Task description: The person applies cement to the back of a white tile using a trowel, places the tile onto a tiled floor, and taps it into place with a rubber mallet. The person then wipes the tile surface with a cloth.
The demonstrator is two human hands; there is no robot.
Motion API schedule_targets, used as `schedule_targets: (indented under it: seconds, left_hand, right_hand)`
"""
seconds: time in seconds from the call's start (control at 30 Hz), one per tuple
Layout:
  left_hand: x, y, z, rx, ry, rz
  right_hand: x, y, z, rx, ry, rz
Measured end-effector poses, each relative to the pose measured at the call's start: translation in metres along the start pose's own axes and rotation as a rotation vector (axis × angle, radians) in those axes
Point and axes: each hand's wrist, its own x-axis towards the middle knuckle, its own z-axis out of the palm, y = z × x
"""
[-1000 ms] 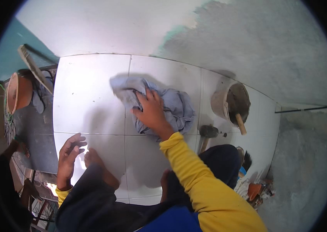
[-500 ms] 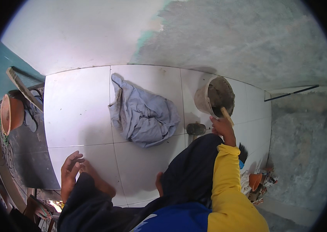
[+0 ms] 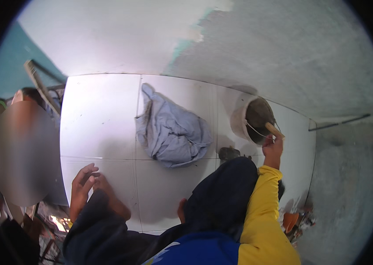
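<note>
My right hand (image 3: 273, 149), in a yellow sleeve, has its fingers closed at the raised wire handle of a mortar-stained bucket (image 3: 240, 118). The bucket stands on white floor tiles by the wall, its mouth tilted towards me. A wooden tool handle (image 3: 275, 129) sticks out over the rim, just above my fingers; its other end is hidden. Near my right knee lies a dark mallet head (image 3: 229, 153), partly covered by the knee. Beside my left leg, my left hand (image 3: 82, 186) holds nothing, its fingers loosely curved and apart. Ahead lies a crumpled grey-blue cloth (image 3: 175, 132).
A half-plastered wall (image 3: 257, 53) rises beyond the tiles. At the left, a wooden plank (image 3: 41, 86) leans near a large blurred patch that hides things there. A dark rod (image 3: 339, 122) sits along the right wall's base. Orange clutter (image 3: 290, 221) lies at lower right.
My right hand has moved right and now grips the bucket's wire handle, which is raised. The view has shifted, and a blurred patch covers the left side. My left hand stays by the leg.
</note>
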Motion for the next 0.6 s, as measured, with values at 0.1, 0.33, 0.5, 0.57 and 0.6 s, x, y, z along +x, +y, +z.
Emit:
schedule_targets:
  seconds: [0.1,0.33,0.5,0.57,0.6]
  left_hand:
    - [-0.007,-0.018,-0.013,0.048,0.031,0.07]
    - [-0.011,-0.069,-0.022,-0.006,0.064,0.061]
    - [-0.038,-0.083,-0.041,-0.035,0.091,0.053]
    - [-0.046,-0.091,-0.041,-0.071,0.122,0.058]
    - [-0.049,-0.095,-0.04,-0.096,0.124,0.068]
  right_hand:
    - [0.019,-0.032,0.023,0.084,-0.476,0.007]
    - [-0.044,-0.063,0.164,-0.186,-0.503,-0.142]
    - [-0.186,-0.122,0.196,-0.318,-0.637,-0.322]
    - [-0.252,-0.16,0.217,-0.334,-0.967,-0.178]
    - [-0.284,-0.163,0.23,-0.343,-1.135,-0.101]
